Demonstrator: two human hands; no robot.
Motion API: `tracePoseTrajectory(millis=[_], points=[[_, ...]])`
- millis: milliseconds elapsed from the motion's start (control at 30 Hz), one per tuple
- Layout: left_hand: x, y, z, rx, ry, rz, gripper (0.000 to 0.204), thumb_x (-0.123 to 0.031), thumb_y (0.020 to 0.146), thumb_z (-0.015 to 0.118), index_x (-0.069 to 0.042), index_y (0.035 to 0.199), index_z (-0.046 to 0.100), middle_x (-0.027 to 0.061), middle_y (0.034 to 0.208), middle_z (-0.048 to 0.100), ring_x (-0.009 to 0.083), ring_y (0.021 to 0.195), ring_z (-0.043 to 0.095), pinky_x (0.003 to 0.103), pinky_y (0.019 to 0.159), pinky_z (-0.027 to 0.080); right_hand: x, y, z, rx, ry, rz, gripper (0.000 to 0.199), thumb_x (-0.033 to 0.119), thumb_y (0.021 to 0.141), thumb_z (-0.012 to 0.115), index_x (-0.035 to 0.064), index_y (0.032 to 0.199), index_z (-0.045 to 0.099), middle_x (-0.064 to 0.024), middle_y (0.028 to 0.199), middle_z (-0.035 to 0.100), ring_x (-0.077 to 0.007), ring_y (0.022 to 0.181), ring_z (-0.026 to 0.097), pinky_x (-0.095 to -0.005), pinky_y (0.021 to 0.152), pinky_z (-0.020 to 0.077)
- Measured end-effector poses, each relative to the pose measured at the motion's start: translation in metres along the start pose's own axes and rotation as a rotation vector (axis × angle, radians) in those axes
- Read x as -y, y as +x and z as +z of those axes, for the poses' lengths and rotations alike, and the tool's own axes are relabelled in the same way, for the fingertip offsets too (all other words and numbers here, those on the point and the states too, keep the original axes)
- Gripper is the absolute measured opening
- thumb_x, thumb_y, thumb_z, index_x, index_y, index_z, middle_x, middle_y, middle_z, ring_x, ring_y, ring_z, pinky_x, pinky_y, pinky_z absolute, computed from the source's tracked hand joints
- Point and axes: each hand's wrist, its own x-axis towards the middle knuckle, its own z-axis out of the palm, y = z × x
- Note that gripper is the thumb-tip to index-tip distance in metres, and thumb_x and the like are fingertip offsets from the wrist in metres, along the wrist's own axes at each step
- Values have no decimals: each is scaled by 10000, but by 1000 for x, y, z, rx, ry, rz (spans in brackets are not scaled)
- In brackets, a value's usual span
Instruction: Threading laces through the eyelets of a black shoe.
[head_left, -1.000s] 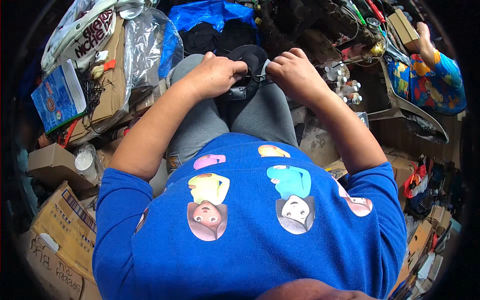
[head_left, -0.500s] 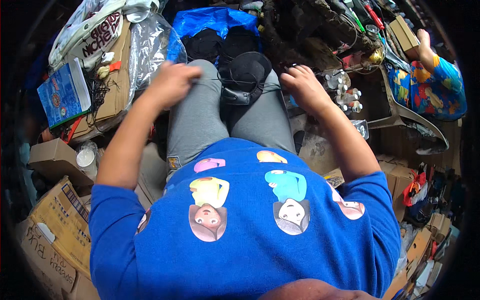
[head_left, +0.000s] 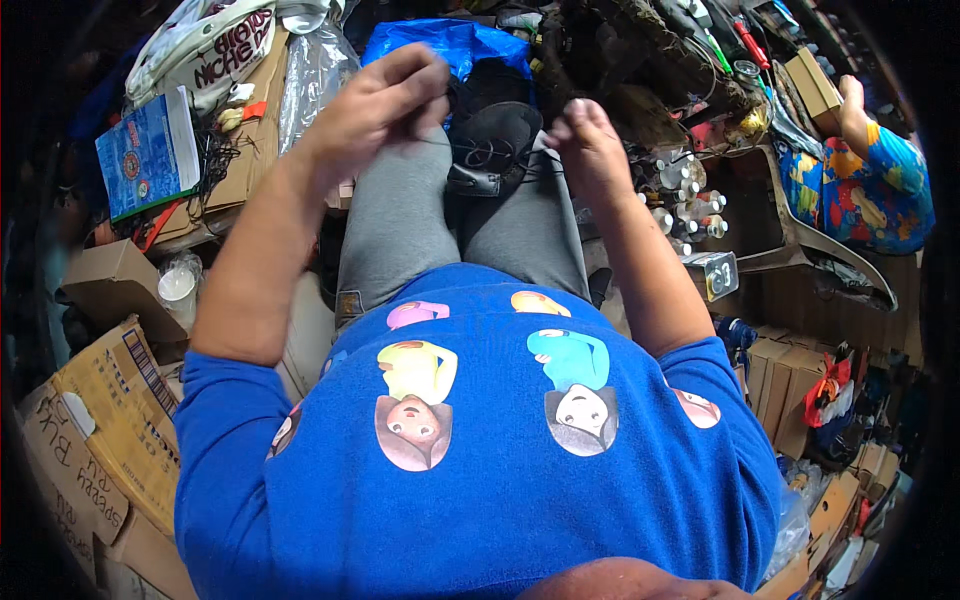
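Head view, now. Person seated, grey-trousered knees together, a black shoe (head_left: 492, 145) resting on the lap with its toe pointing away from the body and its long axis running along the thighs.

Left hand (head_left: 385, 95): raised above the left knee, fingers pinched together at the tips. The grip looks clenched on something thin; a dark thread (head_left: 455, 150) seems to run from the pinch down and to the right toward the shoe, but it is too fine to be certain.

Right hand (head_left: 585, 145): above the right knee, fingers curled inward, thumb against them. Cannot tell if it holds anything.

Key relation: the shoe lies between the two grips, below both. It sits right of and lower than the left grip, left of the right grip. The right hand is the nearer one, just beside the shoe's edge; the left hand is lifted well clear.

Surroundings: blue plastic bag (head_left: 450, 40) beyond the shoe; cardboard boxes (head_left: 110, 420) left of the left arm; small bottles (head_left: 685, 200) right of the right hand; another person's patterned sleeve (head_left: 880, 190) far right.

Change from the earlier frames: one second ago both hands were on the shoe; half a second ago they had parted; now the left hand is higher and further out, the shoe unmoved on the lap.
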Motion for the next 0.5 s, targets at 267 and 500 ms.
tracePoseTrajectory(millis=[267,500], points=[[8,-54,-38,-243,1068,36,138,-88,854,621,-21,970,586,30,832,583,124,721,528,251,671,440,78,-13,-26,119,534,-7,252,338,968,450,117,894,545,-64,866,569,-228,882,527,-461,890,414],[-20,-89,-101,-149,1722,240,109,-58,794,592,-23,897,596,143,828,597,319,784,596,382,703,481,80,-72,-30,487,-1153,72,227,134,904,572,22,1097,610,-17,903,606,-74,808,544,-250,745,452]])
